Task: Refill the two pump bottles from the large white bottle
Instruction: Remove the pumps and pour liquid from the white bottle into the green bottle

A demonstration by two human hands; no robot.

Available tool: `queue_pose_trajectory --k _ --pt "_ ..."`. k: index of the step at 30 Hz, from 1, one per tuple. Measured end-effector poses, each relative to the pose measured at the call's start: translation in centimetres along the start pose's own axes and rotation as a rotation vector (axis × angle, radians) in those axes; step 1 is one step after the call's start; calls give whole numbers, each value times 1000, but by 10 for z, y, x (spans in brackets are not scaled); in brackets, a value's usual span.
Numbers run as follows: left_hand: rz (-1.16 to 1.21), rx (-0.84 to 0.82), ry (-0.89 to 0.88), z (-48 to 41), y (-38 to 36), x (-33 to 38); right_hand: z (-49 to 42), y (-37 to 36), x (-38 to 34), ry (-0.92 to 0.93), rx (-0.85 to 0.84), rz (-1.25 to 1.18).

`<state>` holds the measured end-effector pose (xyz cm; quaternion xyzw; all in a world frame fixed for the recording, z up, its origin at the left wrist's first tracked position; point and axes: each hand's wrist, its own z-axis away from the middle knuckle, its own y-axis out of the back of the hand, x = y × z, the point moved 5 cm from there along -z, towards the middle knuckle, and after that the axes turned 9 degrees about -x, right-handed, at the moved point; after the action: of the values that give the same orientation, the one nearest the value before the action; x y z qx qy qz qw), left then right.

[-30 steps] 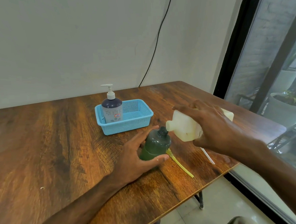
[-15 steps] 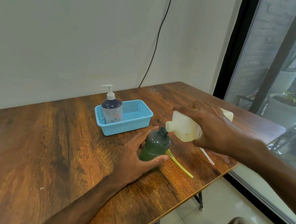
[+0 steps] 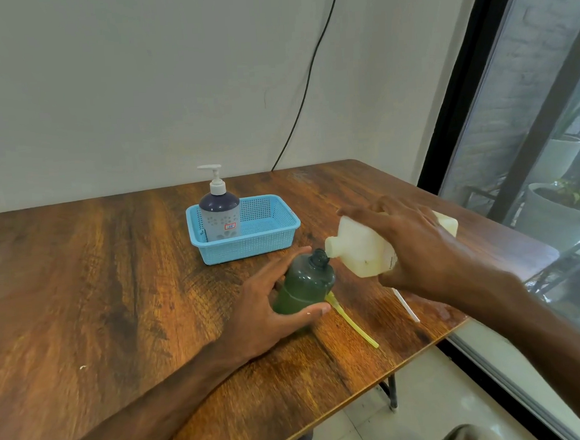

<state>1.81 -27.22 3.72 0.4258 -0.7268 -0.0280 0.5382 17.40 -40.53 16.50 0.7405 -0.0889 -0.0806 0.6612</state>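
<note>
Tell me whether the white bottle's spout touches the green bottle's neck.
Touching: the head view shows the white bottle spout resting against the green bottle neck, no gap.

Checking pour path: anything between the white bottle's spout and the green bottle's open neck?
Nothing visible. The large white bottle, tilted in the right hand, has its spout right at the green bottle neck, which carries no pump. The left hand grips lower, clear of the neck.

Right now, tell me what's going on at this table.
A person is refilling a green bottle. The left hand steadies it upright on the table, while the right hand tips the big white bottle, spout at the green bottle's open neck. A second pump bottle stands in the blue basket, pump on.
</note>
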Motion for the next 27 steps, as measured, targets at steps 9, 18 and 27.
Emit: queue_pose_trajectory --k 9,18,27 --pt "-13 3 -3 0 1 0 1 1 -1 13 -2 -9" --pt "-3 -1 8 0 1 -3 0 3 -2 9 -14 10" --pt "-11 -4 15 2 1 -1 3 3 -3 9 -7 8"
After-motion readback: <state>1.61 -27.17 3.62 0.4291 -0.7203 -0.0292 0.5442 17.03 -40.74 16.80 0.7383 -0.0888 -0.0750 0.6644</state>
